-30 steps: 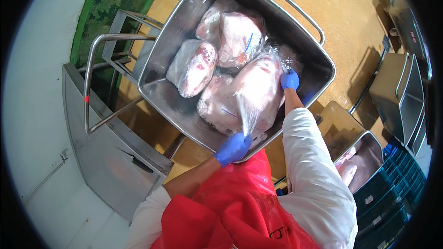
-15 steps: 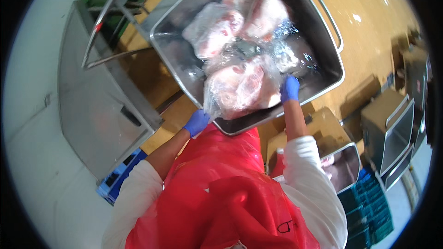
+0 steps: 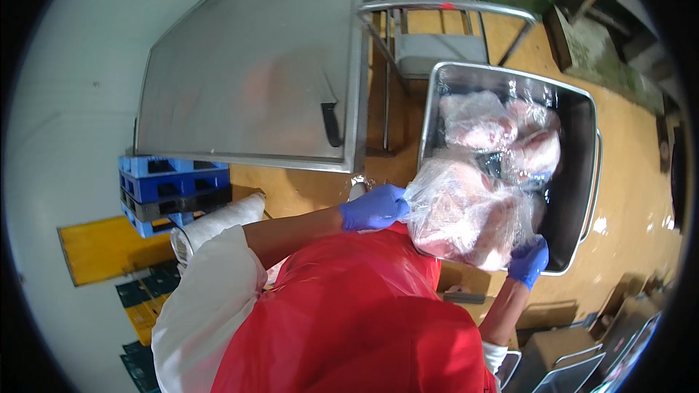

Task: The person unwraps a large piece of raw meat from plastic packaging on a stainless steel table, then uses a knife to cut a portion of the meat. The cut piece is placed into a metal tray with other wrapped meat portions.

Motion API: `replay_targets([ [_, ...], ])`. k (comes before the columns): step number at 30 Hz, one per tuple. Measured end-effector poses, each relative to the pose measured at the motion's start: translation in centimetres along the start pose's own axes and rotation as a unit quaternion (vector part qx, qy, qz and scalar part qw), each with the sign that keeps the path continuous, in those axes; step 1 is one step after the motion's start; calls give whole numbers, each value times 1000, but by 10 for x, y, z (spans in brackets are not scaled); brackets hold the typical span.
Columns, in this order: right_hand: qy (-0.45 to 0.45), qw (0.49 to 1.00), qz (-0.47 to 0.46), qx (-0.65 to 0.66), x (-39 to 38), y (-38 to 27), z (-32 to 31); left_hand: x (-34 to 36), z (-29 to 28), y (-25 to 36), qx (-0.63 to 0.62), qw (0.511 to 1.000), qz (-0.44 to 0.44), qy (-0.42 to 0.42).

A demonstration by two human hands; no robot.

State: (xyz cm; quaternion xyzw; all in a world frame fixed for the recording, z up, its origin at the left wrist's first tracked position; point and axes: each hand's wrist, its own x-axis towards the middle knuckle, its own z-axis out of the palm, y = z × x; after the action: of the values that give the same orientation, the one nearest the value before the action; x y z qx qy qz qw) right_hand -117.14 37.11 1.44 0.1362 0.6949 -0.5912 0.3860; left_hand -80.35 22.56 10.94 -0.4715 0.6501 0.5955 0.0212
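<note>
Both hands wear blue gloves. My left hand (image 3: 373,208) has closed fingers on the left side of a plastic bag of pink meat (image 3: 462,215), while my right hand (image 3: 529,258) grips its right side. The bag is at the near end of a steel bin (image 3: 589,156) in front of me; I cannot tell whether it rests on the bottom. Several other bagged cuts (image 3: 480,127) lie behind it in the bin.
A steel table (image 3: 240,109) with a black-handled knife (image 3: 331,124) stands at the left, beside blue pallets (image 3: 175,185). A tubular handle and grey frame (image 3: 437,47) are behind the bin. A rolled white bundle (image 3: 222,218) lies left; steel bins (image 3: 568,364) are lower right.
My view has swung left, bringing the table and pallets further in. The front bag has changed shape and sits at the bin's near end, still held by both hands.
</note>
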Motion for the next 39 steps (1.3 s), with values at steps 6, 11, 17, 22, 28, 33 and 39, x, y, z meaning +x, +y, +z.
replay_targets([
  [6, -93, 993, -71, -26, -111, -39, 67, -92, -68, 3, -100, 979, 132, 116],
  [11, -187, 978, -93, -4, -228, -25, 160, -154, -169, -72, -246, 946, 129, 168],
  [17, -310, 950, -25, 40, -330, 15, 281, -200, -261, -172, -265, 912, 91, 301],
  [22, -370, 929, -3, -10, -388, 84, 360, -231, -302, -333, -249, 853, 86, 451],
  [28, -451, 876, 171, -18, -318, 171, 404, -247, -312, -360, -190, 786, 18, 588],
  [33, -447, 866, 124, -185, -331, 222, 405, -268, -291, -341, 114, 692, -98, 706],
  [39, -605, 634, -237, -419, -283, 259, 410, -252, -248, -304, 138, 762, -47, 631],
])
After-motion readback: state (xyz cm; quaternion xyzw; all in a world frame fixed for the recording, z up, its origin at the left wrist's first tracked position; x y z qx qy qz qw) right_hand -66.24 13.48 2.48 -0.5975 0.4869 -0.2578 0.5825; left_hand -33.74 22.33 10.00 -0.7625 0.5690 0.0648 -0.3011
